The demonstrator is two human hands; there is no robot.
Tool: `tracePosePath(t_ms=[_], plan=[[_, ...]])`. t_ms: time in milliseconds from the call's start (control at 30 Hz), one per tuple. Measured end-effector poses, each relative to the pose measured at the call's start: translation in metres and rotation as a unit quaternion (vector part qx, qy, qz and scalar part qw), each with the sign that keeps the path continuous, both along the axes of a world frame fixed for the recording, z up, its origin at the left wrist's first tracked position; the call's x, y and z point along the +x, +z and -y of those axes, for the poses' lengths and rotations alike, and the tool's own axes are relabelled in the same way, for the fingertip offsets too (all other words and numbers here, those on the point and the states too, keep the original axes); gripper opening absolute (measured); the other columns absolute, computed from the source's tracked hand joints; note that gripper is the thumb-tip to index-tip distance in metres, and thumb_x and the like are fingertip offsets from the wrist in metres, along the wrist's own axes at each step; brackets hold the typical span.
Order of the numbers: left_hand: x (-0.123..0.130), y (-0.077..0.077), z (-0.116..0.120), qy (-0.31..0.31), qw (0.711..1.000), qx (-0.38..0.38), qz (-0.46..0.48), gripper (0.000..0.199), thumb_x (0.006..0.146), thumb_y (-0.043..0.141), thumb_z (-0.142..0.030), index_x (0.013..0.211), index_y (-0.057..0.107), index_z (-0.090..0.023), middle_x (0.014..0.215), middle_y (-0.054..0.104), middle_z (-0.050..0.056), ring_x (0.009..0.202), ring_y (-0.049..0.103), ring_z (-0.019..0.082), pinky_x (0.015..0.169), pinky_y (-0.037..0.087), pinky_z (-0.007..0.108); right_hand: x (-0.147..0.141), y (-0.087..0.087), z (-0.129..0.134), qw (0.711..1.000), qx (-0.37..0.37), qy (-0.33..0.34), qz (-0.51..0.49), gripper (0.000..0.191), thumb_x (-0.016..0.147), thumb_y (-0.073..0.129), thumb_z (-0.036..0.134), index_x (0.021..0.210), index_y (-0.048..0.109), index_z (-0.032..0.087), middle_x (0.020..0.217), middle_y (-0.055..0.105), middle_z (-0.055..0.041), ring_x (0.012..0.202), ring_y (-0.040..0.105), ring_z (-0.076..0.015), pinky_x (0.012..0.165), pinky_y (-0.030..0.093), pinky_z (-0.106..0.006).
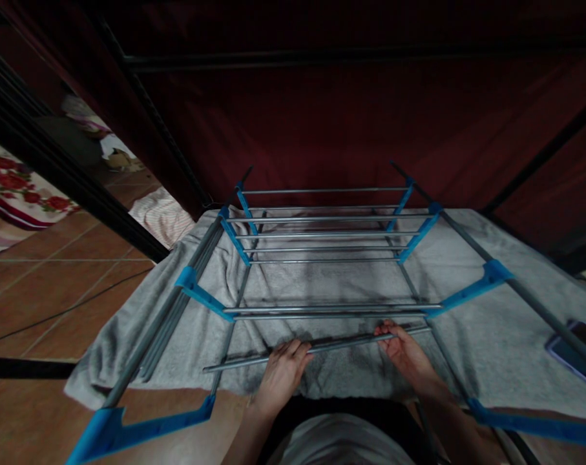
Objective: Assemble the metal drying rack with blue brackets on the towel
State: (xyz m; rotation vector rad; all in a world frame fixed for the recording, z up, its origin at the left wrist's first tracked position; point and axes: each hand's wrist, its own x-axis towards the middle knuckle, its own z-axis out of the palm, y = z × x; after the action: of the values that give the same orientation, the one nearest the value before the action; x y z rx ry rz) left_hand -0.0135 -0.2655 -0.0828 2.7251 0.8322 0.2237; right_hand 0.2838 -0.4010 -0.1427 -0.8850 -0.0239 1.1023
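Note:
A thin grey metal rod (341, 345) lies nearly level across the near end of a rack frame. My left hand (285, 369) is closed around it left of the middle, and the fingers of my right hand (400, 350) pinch it toward the right end. Its left tip sticks out past the frame's thin left-hand tube. Just beyond the rod, similar crossbars (331, 316) span between a left blue plastic bracket (208, 299) and a right blue bracket (467, 292). Farther back, several more bars join other blue brackets. At the near corners, a left bracket (152, 427) and right bracket (539, 427) have no bar between them.
Several loose rods (169, 329) lie by the left side tube. A grey blanket (471, 355) is under the frame, with a phone (576, 349) at right. Dark red fabric panels (322, 129) rise behind. A black cable (74, 310) crosses the tiled floor (94, 284).

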Motion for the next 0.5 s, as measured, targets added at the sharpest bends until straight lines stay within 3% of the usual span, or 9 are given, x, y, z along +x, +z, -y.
tracePosePath(t_ms=[500], plan=[[-0.0007,0.0031,-0.0025,0.014,0.999,0.0,0.035,0.021,0.099,0.044,-0.021,0.108,0.064,-0.022,0.101,0.069,0.005,0.095,0.067,0.019,0.087,0.054,0.035,-0.0031,0.001,0.0039,1.0,0.02,-0.002,0.0,0.021,0.069,0.081,0.019,0.083,0.07,0.03,0.078,0.069,0.0066,0.08,0.067,-0.0131,0.087,0.058,-0.026]])
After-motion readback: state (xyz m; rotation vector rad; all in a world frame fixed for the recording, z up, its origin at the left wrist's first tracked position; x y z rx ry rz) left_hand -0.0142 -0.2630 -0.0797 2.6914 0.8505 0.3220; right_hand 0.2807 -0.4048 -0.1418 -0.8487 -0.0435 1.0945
